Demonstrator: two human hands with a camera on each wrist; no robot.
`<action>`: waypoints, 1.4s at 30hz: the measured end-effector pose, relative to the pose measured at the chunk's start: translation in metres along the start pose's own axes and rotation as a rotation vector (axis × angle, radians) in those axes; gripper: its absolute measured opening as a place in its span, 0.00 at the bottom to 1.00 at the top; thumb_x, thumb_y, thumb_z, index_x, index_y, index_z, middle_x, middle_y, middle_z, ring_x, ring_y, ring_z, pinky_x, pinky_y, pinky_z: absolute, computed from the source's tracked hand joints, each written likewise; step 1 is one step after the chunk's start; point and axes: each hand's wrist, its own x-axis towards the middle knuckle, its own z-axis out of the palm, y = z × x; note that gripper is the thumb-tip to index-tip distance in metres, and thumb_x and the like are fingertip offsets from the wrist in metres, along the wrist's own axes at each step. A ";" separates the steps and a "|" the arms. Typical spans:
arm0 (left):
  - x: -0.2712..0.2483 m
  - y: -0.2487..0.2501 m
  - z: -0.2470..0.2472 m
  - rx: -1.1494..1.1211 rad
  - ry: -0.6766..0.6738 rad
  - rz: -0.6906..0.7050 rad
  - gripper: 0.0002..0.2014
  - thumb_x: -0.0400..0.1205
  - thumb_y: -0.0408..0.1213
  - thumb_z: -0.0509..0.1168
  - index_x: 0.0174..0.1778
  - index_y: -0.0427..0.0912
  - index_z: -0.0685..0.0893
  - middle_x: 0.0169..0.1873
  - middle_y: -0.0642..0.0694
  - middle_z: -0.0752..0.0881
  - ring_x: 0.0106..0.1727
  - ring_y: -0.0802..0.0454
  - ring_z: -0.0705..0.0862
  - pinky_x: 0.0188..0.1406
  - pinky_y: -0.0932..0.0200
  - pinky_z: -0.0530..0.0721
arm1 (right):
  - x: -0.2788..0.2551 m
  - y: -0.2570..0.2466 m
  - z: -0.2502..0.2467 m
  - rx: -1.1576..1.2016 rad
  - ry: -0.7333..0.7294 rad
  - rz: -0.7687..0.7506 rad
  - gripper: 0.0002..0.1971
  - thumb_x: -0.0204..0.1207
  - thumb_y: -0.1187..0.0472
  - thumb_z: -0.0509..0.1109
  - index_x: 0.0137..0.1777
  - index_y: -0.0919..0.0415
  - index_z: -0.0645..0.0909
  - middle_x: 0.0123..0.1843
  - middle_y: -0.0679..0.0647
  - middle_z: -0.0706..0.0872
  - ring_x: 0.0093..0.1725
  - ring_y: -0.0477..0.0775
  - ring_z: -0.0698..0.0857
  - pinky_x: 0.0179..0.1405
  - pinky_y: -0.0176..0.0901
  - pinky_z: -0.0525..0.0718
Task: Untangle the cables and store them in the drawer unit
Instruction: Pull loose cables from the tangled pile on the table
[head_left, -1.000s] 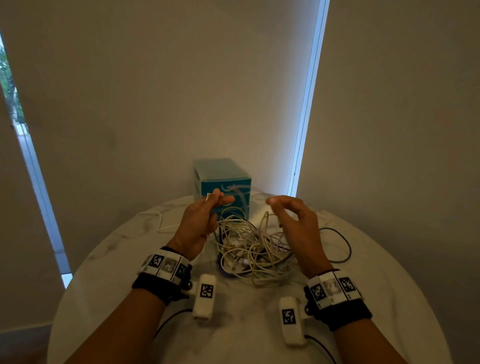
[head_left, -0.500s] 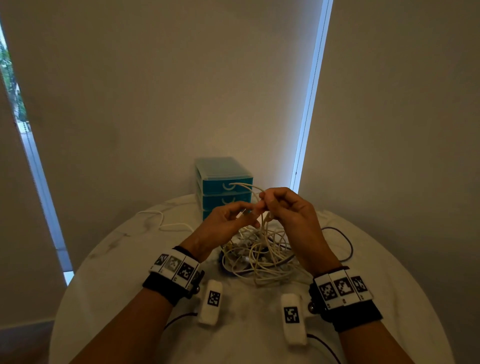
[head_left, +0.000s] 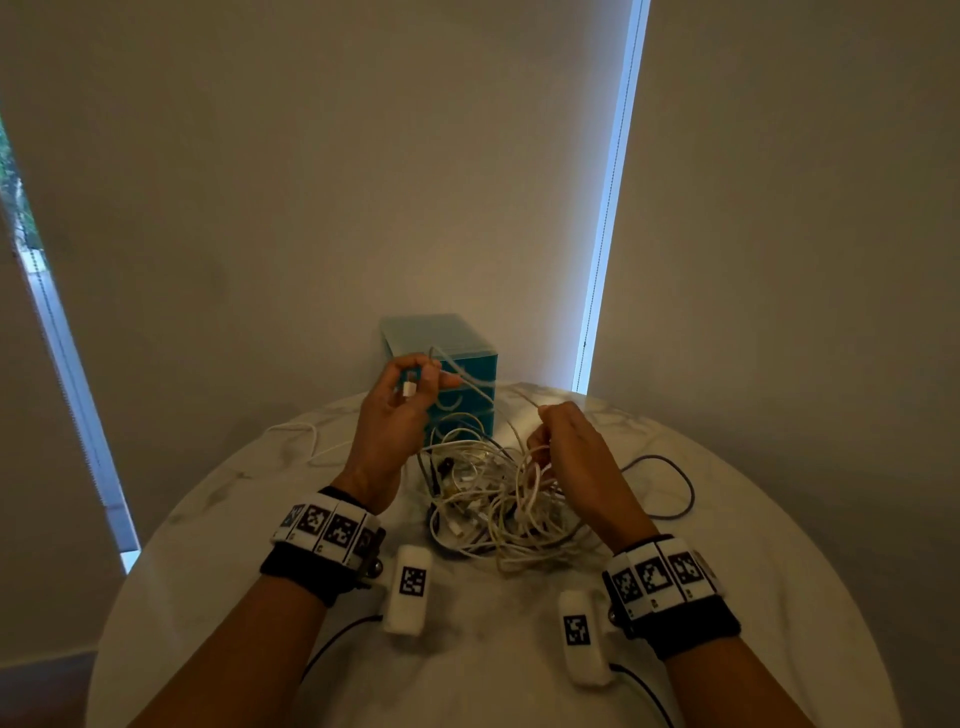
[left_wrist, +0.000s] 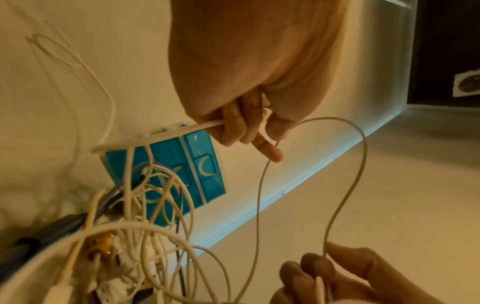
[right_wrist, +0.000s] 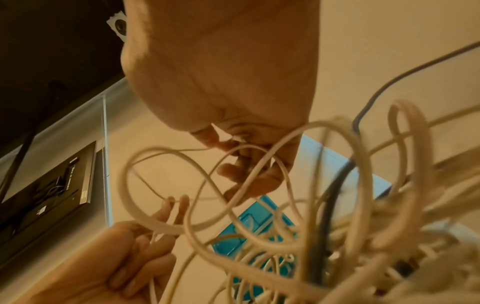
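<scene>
A tangle of white cables (head_left: 493, 499) lies mid-table in front of the teal drawer unit (head_left: 457, 358), whose drawers look closed. My left hand (head_left: 410, 384) is raised before the unit and pinches a thin white cable near its white plug (head_left: 409, 388). In the left wrist view that thin cable (left_wrist: 345, 164) loops from the left hand (left_wrist: 249, 127) down to the right hand's fingers (left_wrist: 317, 269). My right hand (head_left: 545, 441) hovers over the tangle's right side, fingers curled round the same cable and other loops (right_wrist: 244, 164).
The round marble table (head_left: 727, 597) stands against a wall with blinds. A dark cable (head_left: 675, 483) curves out right of the tangle. One loose white cable (head_left: 306, 441) lies to the left. Two white tagged sensor pods (head_left: 410, 587) (head_left: 582, 639) hang by my wrists.
My hands met above the tangle, then parted. The left hand has drawn the plug end up and to the left; the right hand has dropped back toward the pile, holding cable.
</scene>
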 end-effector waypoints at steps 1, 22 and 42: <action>-0.002 0.004 0.002 -0.036 -0.013 0.009 0.14 0.94 0.37 0.61 0.71 0.31 0.77 0.61 0.32 0.92 0.25 0.70 0.83 0.24 0.74 0.79 | -0.002 -0.003 0.002 0.031 0.013 0.015 0.18 0.89 0.42 0.61 0.51 0.57 0.78 0.49 0.62 0.89 0.45 0.66 0.91 0.55 0.75 0.91; -0.004 0.003 -0.001 0.010 -0.310 -0.187 0.13 0.92 0.43 0.63 0.66 0.38 0.86 0.48 0.41 0.91 0.21 0.59 0.62 0.21 0.64 0.59 | 0.024 0.050 -0.003 -0.217 0.166 0.308 0.15 0.73 0.54 0.83 0.44 0.66 0.84 0.34 0.52 0.87 0.36 0.52 0.88 0.33 0.36 0.83; -0.009 -0.011 0.009 0.233 -0.287 -0.221 0.12 0.89 0.48 0.70 0.64 0.49 0.90 0.51 0.49 0.94 0.26 0.59 0.75 0.23 0.69 0.71 | 0.040 0.061 -0.008 -0.122 0.322 0.223 0.23 0.67 0.40 0.88 0.45 0.56 0.83 0.43 0.47 0.86 0.47 0.53 0.87 0.50 0.47 0.86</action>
